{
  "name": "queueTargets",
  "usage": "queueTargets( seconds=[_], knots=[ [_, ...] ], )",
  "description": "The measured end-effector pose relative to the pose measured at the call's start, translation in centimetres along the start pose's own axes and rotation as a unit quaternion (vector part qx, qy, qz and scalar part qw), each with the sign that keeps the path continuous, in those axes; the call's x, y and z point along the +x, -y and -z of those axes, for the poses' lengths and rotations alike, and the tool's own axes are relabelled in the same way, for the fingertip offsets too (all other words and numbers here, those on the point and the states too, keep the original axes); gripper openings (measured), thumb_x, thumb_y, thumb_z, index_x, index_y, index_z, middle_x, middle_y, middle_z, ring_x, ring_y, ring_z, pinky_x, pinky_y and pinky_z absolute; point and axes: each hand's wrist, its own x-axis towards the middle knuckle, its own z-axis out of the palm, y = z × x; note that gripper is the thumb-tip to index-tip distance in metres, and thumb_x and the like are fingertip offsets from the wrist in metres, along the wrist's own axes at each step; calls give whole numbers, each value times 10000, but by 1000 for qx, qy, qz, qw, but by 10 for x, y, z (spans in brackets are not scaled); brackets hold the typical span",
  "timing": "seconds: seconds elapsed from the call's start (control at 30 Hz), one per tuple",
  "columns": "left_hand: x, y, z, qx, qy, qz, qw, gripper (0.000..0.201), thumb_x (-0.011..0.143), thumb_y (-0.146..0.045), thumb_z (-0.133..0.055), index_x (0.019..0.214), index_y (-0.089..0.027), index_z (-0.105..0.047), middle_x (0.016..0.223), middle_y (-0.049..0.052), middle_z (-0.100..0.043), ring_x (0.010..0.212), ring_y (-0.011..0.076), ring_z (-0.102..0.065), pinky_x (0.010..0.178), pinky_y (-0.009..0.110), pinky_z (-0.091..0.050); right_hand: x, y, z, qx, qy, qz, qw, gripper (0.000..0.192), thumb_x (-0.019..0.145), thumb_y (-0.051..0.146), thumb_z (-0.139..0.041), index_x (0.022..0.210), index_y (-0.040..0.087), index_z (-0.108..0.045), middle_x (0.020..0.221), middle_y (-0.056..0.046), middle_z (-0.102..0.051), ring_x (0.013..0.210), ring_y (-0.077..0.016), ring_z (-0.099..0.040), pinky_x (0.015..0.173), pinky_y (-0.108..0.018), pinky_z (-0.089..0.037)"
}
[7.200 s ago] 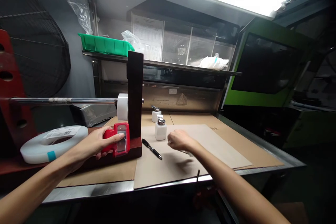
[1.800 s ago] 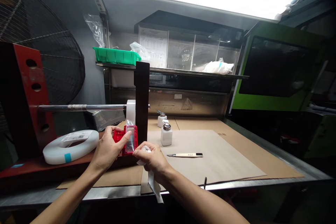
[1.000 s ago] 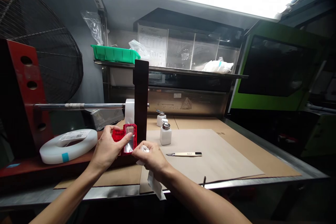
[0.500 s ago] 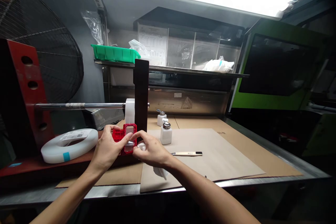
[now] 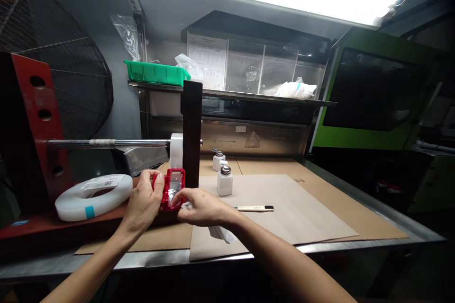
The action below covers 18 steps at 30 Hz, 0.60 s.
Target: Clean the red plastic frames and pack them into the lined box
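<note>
My left hand (image 5: 144,201) grips a red plastic part (image 5: 172,188) with a clear window, holding it upright in front of the dark upright post (image 5: 192,132). My right hand (image 5: 201,208) holds a white cloth (image 5: 220,233) bunched in the palm, its tail hanging below, and its fingertips press against the lower edge of the red part. A craft knife (image 5: 253,208) with a pale handle lies on the paper sheet (image 5: 291,208) just right of my right hand.
Two white pump bottles (image 5: 225,181) stand behind the paper. A large white tape reel (image 5: 94,194) lies at the left, a steel rod (image 5: 106,142) with a small white roll above it. A green bin (image 5: 156,73) sits on the shelf. A green machine (image 5: 373,94) stands right.
I have tilted the red part more upright in my left hand. My right hand with the cloth has moved up from below the part to its lower edge.
</note>
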Motion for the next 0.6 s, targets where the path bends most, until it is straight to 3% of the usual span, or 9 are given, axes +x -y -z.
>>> queueTargets(
  seconds=[0.1, 0.2, 0.27, 0.37, 0.6],
  knots=[
    [0, -2, 0, 6, -9, 3, 1000, 197, 872, -388, -431, 890, -200, -484, 671, -24, -556, 526, 143, -538, 529, 300, -434, -5, 2, 0, -69, -21, 17, 997, 447, 711, 219, -530, 1154, 258, -574, 802, 3, -656, 699, -173, -577, 653, -272, -446],
    [0, -4, 1, 6, -7, 4, 1000, 199, 862, -396, -440, 886, -205, -491, 655, -25, -561, 519, 153, -545, 530, 307, -439, -7, 4, -2, -244, -41, 31, 969, 725, 750, 248, -480, 1440, 201, -263, 773, -60, -696, 638, -235, -610, 602, -334, -450],
    [0, -3, 2, 6, -7, 2, 1000, 211, 852, -415, -444, 881, -211, -490, 653, -24, -565, 517, 161, -549, 527, 311, -437, -4, 5, -2, -335, -38, 33, 941, 791, 770, 234, -457, 1477, 136, -117, 771, -106, -711, 606, -256, -628, 565, -345, -451],
    [1, -1, 2, 5, -10, 0, 1000, 232, 847, -439, -438, 888, -216, -486, 653, -23, -558, 521, 166, -546, 528, 314, -430, 3, 3, -4, -394, -31, 44, 917, 788, 774, 172, -448, 1474, 85, -97, 776, -144, -716, 605, -264, -649, 539, -338, -459],
    [1, 1, 1, 8, -26, -7, 1000, 232, 840, -441, -427, 896, -221, -473, 735, 5, -570, 614, 188, -564, 596, 336, -437, 9, -2, -11, -398, -29, 47, 916, 824, 757, 163, -485, 1479, 102, -91, 781, -154, -719, 603, -289, -652, 522, -348, -455]
  ],
)
